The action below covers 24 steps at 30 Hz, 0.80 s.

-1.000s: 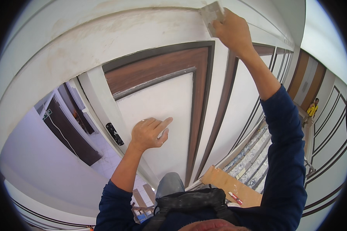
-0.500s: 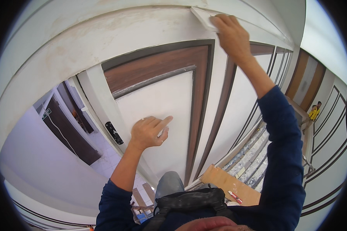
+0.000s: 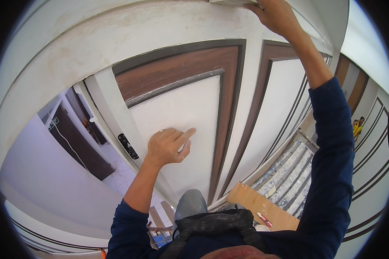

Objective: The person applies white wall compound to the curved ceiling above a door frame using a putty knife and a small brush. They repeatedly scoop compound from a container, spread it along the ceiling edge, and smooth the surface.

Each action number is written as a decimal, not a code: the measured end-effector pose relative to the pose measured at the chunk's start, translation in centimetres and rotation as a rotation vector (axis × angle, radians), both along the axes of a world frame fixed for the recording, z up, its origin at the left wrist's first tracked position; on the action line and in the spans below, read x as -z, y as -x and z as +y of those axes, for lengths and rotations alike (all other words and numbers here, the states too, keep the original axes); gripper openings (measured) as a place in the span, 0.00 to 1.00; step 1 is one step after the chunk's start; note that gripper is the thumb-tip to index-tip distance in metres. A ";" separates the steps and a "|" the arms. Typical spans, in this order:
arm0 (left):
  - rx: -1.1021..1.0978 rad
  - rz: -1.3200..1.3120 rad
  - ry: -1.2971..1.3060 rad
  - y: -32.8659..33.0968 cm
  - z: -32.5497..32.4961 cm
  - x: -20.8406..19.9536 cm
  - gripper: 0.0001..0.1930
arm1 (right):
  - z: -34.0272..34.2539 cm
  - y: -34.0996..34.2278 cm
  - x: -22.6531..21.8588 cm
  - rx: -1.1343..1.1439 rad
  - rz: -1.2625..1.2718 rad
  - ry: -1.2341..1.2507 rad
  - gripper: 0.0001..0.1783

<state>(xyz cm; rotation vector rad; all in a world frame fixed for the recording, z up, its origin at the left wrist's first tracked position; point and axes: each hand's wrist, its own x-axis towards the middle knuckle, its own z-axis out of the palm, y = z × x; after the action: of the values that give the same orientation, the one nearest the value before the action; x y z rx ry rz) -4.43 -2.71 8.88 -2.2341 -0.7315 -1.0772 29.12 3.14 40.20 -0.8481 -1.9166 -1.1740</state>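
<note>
My right hand is raised at the top edge of the view, closed on a flat pale piece against the upper white wall band. Most of that piece is cut off by the frame, so whether it is a sheet or a spreader cannot be told. Below, my left hand rests against a white panel framed in brown wood and dark trim. Its index finger and thumb are apart, with nothing seen between them and whitish dust on the fingers.
A black metal lock plate sits on the white edge left of the panel. Down right are a wooden board with a red cutter and a slatted, paint-spattered platform. Farther right, a person in yellow is partly visible.
My right hand has moved up and slightly right with the pale piece, which now mostly leaves the frame. The left hand stays at the panel. The view has shifted a little.
</note>
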 end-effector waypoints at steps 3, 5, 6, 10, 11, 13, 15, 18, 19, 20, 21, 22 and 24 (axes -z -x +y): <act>0.006 -0.003 -0.001 0.0 0.0 0.1 0.23 | 0.9 -1.3 0.1 -0.060 0.033 -0.035 0.14; 0.004 0.001 0.002 0.2 -0.1 0.1 0.23 | 0.9 -2.2 0.3 -0.053 0.057 -0.001 0.13; 0.007 0.003 0.003 0.2 0.0 0.1 0.23 | 0.9 -2.4 0.2 -0.049 0.065 0.013 0.13; 0.043 -0.030 -0.027 0.1 0.1 0.1 0.22 | 1.5 -2.4 0.0 -0.043 0.087 0.029 0.12; 0.056 -0.048 -0.043 0.1 0.1 0.1 0.22 | 1.7 -2.5 0.1 -0.065 0.088 0.013 0.12; 0.046 -0.033 -0.028 0.3 0.1 0.1 0.22 | 1.7 -2.6 0.3 -0.067 0.115 0.044 0.12; 0.045 -0.030 -0.023 0.5 0.0 0.1 0.22 | 1.4 -2.6 0.1 -0.038 0.169 0.126 0.13; 0.081 -0.026 -0.005 0.2 0.1 0.0 0.22 | 4.9 -9.9 1.7 0.187 0.150 -0.157 0.17; 0.068 -0.034 0.009 0.3 -0.2 0.1 0.22 | 4.8 -9.8 2.5 0.150 0.275 -0.083 0.17; 0.059 -0.046 0.016 0.1 0.0 0.0 0.22 | 3.9 -9.6 3.5 0.113 0.394 -0.017 0.18; 0.052 -0.050 0.001 0.1 0.0 0.0 0.22 | 3.5 -9.7 4.8 0.078 0.525 0.063 0.18; 0.047 -0.042 -0.009 0.1 0.0 -0.1 0.22 | 3.9 -9.5 5.4 0.066 0.577 0.074 0.20; 0.043 -0.036 -0.019 0.0 0.1 -0.2 0.21 | 5.5 -8.0 5.6 0.038 0.675 0.087 0.25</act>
<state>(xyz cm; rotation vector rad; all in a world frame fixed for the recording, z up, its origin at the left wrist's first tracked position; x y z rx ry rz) -4.48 -2.62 9.05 -2.2284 -0.6883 -1.1432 37.13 8.60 34.58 -1.1538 -1.3992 -0.6954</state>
